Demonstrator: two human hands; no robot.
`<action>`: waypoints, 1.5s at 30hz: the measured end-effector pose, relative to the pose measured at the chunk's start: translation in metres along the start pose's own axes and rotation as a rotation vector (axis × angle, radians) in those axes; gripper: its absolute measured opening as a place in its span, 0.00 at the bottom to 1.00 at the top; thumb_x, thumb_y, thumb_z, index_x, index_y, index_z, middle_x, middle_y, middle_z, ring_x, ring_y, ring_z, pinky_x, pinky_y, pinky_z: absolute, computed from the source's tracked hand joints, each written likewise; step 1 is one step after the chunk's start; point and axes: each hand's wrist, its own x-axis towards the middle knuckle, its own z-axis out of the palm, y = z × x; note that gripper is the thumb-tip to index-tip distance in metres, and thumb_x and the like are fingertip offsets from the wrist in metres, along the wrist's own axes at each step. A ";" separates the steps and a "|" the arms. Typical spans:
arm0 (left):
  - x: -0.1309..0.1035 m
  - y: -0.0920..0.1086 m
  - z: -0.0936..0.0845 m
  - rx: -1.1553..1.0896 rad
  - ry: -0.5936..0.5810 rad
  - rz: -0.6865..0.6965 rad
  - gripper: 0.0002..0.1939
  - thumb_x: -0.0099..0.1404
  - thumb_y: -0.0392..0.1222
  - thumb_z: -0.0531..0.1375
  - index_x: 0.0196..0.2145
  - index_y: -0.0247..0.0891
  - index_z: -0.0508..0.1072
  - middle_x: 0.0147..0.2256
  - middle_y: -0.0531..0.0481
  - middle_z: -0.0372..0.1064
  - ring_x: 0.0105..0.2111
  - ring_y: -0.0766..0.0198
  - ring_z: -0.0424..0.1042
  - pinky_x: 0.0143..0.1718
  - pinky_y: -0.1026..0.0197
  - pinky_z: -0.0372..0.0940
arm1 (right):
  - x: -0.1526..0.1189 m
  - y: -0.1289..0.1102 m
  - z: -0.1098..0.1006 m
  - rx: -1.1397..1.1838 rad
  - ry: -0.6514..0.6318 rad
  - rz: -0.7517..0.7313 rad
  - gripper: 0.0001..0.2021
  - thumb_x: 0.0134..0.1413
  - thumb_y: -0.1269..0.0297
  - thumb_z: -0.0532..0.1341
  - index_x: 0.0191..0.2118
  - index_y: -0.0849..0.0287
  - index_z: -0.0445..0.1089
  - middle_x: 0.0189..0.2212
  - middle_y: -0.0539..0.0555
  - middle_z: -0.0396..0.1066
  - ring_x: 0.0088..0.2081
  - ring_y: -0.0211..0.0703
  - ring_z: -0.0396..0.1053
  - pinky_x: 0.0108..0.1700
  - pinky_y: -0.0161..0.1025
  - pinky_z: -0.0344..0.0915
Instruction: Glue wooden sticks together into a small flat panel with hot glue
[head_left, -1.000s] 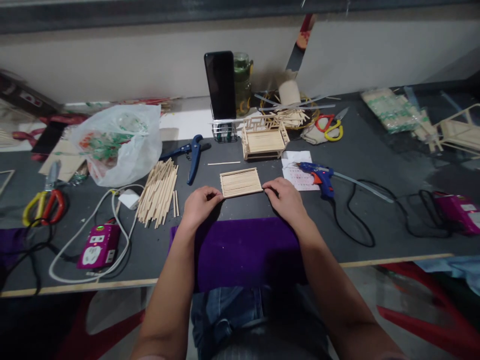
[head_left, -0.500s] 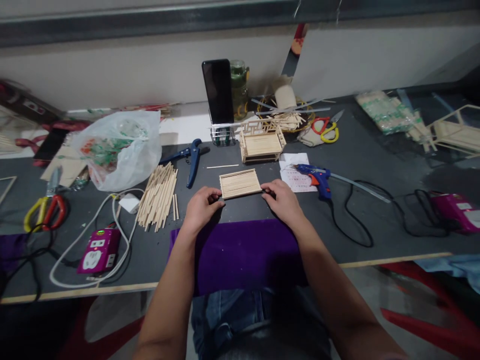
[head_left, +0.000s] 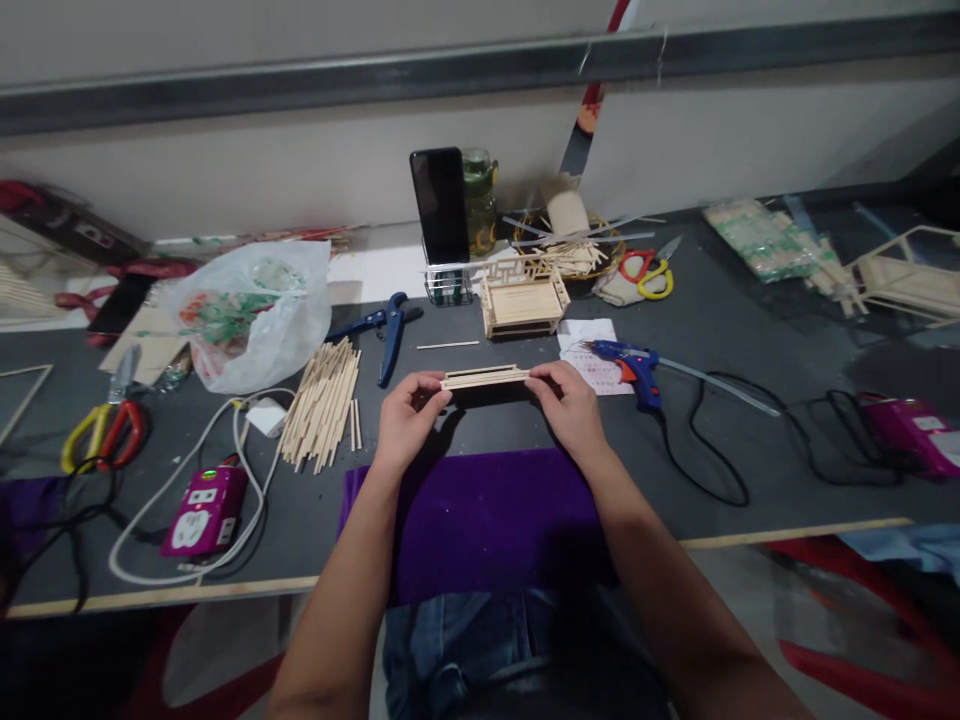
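Between my two hands is a small rectangular panel of glued wooden sticks [head_left: 486, 378], tilted so that it shows nearly edge-on. My left hand [head_left: 411, 412] pinches its left end, and my right hand [head_left: 564, 400] pinches the right end. Beyond it stands a miniature wooden bench [head_left: 526, 300] made of the same sticks. A single thin stick [head_left: 448, 345] lies just behind the panel. To the right, a blue hot glue gun [head_left: 634, 368] rests partly on a printed paper sheet [head_left: 600, 375]. Purple cloth [head_left: 487, 520] lies under my forearms.
Left of my hands are a pile of wooden sticks [head_left: 321, 405], a blue cutter [head_left: 391, 335], a plastic bag [head_left: 255, 320] and a magenta power strip [head_left: 204, 512] with a white cable. A phone [head_left: 439, 205] stands at the back. Scissors [head_left: 654, 272] lie behind right.
The panel has gone from lying nearly flat, its face showing, to being raised and tilted almost edge-on in both hands. The camera view has shifted slightly.
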 end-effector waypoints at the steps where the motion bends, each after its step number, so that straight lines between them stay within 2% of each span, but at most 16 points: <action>1: 0.000 -0.001 0.002 -0.023 0.013 -0.011 0.11 0.56 0.47 0.62 0.32 0.38 0.68 0.43 0.45 0.73 0.36 0.62 0.72 0.39 0.57 0.68 | 0.000 0.000 0.001 0.024 0.017 0.007 0.08 0.58 0.59 0.57 0.34 0.54 0.70 0.35 0.54 0.72 0.39 0.46 0.69 0.40 0.43 0.66; 4: 0.001 -0.003 0.007 -0.075 0.053 -0.038 0.13 0.55 0.49 0.63 0.32 0.38 0.68 0.36 0.48 0.74 0.31 0.65 0.71 0.35 0.60 0.67 | 0.000 0.001 0.004 0.130 0.041 0.074 0.09 0.58 0.58 0.57 0.35 0.55 0.70 0.39 0.55 0.73 0.39 0.45 0.70 0.37 0.41 0.67; 7: 0.000 -0.004 0.011 -0.083 0.092 -0.028 0.14 0.55 0.50 0.63 0.33 0.38 0.68 0.31 0.51 0.71 0.29 0.66 0.69 0.30 0.64 0.66 | 0.000 0.003 0.009 0.203 0.039 0.177 0.10 0.56 0.55 0.58 0.36 0.56 0.70 0.34 0.53 0.74 0.28 0.39 0.68 0.31 0.38 0.66; 9: 0.000 -0.004 0.013 -0.056 0.120 0.007 0.13 0.57 0.49 0.63 0.35 0.38 0.69 0.31 0.52 0.69 0.29 0.66 0.69 0.28 0.65 0.65 | 0.001 0.004 0.011 0.231 0.049 0.203 0.10 0.55 0.55 0.59 0.37 0.56 0.69 0.32 0.51 0.73 0.25 0.37 0.66 0.29 0.37 0.65; 13: -0.001 -0.005 0.016 -0.033 0.165 0.072 0.16 0.58 0.48 0.62 0.42 0.39 0.71 0.33 0.52 0.68 0.32 0.66 0.69 0.30 0.65 0.67 | 0.002 0.001 0.014 0.327 0.100 0.182 0.09 0.53 0.57 0.61 0.38 0.56 0.67 0.33 0.52 0.71 0.31 0.40 0.69 0.29 0.36 0.67; 19: -0.002 -0.005 0.018 -0.044 0.199 0.112 0.17 0.59 0.47 0.62 0.44 0.39 0.73 0.35 0.51 0.69 0.31 0.67 0.68 0.31 0.65 0.68 | 0.003 -0.005 0.016 0.357 0.122 0.175 0.09 0.53 0.58 0.61 0.38 0.56 0.68 0.31 0.51 0.70 0.30 0.40 0.69 0.30 0.37 0.68; 25: 0.000 -0.010 0.018 -0.102 0.226 0.180 0.15 0.58 0.46 0.63 0.42 0.38 0.75 0.35 0.50 0.71 0.29 0.67 0.68 0.29 0.65 0.68 | 0.002 -0.001 0.019 0.353 0.146 0.146 0.10 0.53 0.57 0.61 0.38 0.57 0.70 0.31 0.51 0.72 0.31 0.39 0.70 0.31 0.36 0.68; 33: -0.001 -0.007 0.018 -0.116 0.251 0.129 0.12 0.56 0.45 0.65 0.38 0.38 0.74 0.31 0.53 0.70 0.27 0.69 0.67 0.27 0.68 0.67 | 0.002 0.001 0.019 0.321 0.143 0.161 0.10 0.53 0.57 0.61 0.38 0.57 0.72 0.31 0.51 0.73 0.30 0.39 0.70 0.31 0.37 0.68; 45: -0.001 -0.003 0.018 -0.094 0.255 0.122 0.11 0.56 0.45 0.64 0.35 0.38 0.74 0.30 0.53 0.69 0.27 0.69 0.67 0.26 0.68 0.65 | 0.002 -0.001 0.018 0.317 0.148 0.135 0.10 0.54 0.57 0.61 0.37 0.56 0.72 0.32 0.51 0.73 0.32 0.40 0.71 0.32 0.37 0.69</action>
